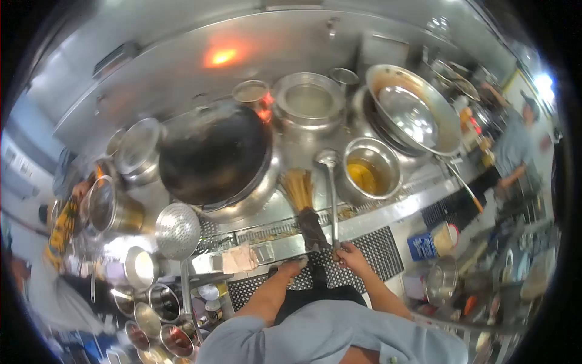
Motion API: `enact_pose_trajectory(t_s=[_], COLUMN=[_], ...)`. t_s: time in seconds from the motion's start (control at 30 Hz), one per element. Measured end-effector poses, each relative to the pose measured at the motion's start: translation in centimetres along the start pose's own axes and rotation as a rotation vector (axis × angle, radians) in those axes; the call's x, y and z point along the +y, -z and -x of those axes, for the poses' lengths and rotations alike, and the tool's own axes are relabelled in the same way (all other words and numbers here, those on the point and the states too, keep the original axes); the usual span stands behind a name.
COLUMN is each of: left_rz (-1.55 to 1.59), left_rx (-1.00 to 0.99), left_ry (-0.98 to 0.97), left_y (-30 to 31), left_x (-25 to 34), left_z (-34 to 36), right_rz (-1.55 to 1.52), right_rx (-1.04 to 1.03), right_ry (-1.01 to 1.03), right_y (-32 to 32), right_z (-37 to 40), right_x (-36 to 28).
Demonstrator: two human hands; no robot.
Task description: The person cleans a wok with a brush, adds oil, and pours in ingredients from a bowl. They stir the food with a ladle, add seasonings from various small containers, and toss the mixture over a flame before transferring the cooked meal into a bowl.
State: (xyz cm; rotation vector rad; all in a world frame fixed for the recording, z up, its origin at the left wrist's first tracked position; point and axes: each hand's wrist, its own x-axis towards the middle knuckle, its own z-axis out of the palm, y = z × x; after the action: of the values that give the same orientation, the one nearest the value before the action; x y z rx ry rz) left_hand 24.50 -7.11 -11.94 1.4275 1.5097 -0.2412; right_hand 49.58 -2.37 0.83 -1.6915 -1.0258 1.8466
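My right hand [351, 257] is closed around the handle of a steel ladle [334, 200], whose bowl rests up on the stove top. Just left of it, a bamboo wok brush [297, 188] with a dark wrapped handle lies over the stove's front edge. My left hand [292, 267] is low in front of that edge, fingers curled; what they hold, if anything, is too small to make out. A steel pot [388, 159] with yellow liquid stands right of the ladle. A large black wok [212, 155] is tilted up on the left burner.
A perforated skimmer [177, 230] and a folded cloth [239, 259] lie at the front left. Behind are a round steel pot [308, 82] and a large wide pan [379, 79]. Several seasoning containers [165, 303] stand lower left. Co-workers are at both sides, one [514, 142] at right.
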Motion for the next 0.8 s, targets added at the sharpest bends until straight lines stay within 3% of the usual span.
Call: enact_pose_trajectory(t_s=[0.07,0.23,0.33,0.43,0.5,0.53,0.6,0.63,0.7,0.77,0.8], left_rz=[0.035,0.116,0.258,0.033,-0.121,-0.182,-0.284,-0.232,-0.065,-0.368,-0.484], left_rx=[-0.064,-0.077,-0.075,0.01,-0.044,0.035,0.188,0.089,0.008,0.08,0.077], left_ry=[-0.045,-0.081,-0.04,-0.318,-0.272,-0.35,-0.49,-0.415,-0.188,-0.453,-0.542], left_y=[-3.9,-0.4,-2.0,-1.4,-1.0,-1.1,-3.7,-3.1,0.6,-1.0,-1.0], left_x=[-4.1,-2.4,-3.2,-3.4,-4.3,-4.8,-7.0,-6.4,-1.3,-3.9,-4.2], left_z=[-5.4,-1.0,-2.1,-2.6,-2.5,-3.2,-7.0,-5.6,0.2,-2.9,-3.5], right_rz=[-0.001,-0.027,0.114,0.128,0.516,0.714,0.562,0.492,-0.058,-0.347,-0.333], right_rx=[-0.008,0.038,0.146,0.188,0.373,0.45,0.411,0.369,0.132,-0.027,-0.04], right_ry=[-0.014,-0.009,0.025,0.002,0.083,0.116,0.232,0.28,0.152,0.226,0.183], right_y=[-0.2,-0.9,-1.3,-1.9,-2.5,-3.0,-2.6,-2.6,-4.0,-5.5,-6.3], right_z=[0.6,-1.4,-1.3,-0.3,-0.6,-0.7,0.4,1.5,6.9,9.2,10.0], right_x=[-0.8,0.4,0.5,-0.9,-1.6,-1.7,-3.7,-5.1,-8.3,-6.8,-7.6])
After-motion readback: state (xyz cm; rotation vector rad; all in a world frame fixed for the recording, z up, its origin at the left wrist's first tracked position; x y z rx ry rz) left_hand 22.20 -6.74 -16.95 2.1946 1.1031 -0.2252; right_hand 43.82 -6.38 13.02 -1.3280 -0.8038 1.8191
